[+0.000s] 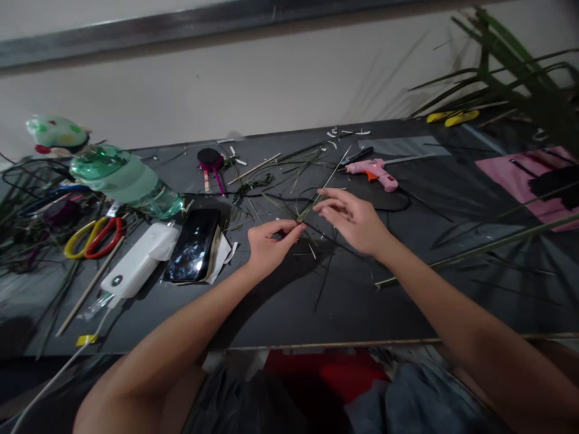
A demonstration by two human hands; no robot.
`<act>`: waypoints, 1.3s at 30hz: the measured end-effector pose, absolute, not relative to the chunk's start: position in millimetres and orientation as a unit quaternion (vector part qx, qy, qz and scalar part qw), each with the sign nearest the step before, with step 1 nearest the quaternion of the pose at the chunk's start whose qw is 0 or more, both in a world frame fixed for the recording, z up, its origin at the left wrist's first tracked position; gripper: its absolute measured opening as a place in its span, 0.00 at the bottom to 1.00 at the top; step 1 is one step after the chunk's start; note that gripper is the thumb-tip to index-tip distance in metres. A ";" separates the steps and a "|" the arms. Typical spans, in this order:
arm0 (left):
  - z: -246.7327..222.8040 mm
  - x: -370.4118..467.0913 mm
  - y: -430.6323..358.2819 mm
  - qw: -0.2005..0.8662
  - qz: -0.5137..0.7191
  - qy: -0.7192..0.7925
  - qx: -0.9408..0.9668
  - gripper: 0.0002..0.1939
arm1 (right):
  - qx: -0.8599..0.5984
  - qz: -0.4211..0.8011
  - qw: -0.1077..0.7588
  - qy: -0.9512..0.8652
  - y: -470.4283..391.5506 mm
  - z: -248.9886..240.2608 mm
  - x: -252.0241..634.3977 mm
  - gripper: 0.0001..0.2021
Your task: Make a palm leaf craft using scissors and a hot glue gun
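Thumb and fingertips of my left hand (pixel 274 241) pinch the middle of a small bunch of thin green leaf strips (pixel 296 211). The strips fan out on several sides of the pinch. Just to the right, my right hand (pixel 350 220) hovers with loosely bent fingers and its thumb apart. One long pale strip (pixel 337 169) rises past its fingertips; whether they touch it I cannot tell. Behind the right hand lies a pink hot glue gun (pixel 373 172) with an orange trigger. Loose leaf strips are scattered around both hands.
Left of my hands are a black phone (pixel 192 246), a white power bank (pixel 140 259) with a cable, red-and-yellow-handled scissors (pixel 94 237) and a green plastic bottle (pixel 126 178). Yellow-handled tool (pixel 452 117), pink sheet (pixel 502 172) and long leaves (pixel 520 78) are at right. The table's front edge (pixel 325 345) runs below.
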State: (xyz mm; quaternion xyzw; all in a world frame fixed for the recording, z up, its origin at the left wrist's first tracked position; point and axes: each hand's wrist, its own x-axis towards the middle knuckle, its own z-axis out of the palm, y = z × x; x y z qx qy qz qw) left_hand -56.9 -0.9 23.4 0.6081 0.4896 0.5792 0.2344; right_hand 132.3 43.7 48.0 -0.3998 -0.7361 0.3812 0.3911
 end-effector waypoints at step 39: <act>24.9 -61.0 9.7 0.580 0.479 0.382 0.537 0.16 | -0.451 0.237 0.036 -0.860 153.2 173.5 161.8 0.18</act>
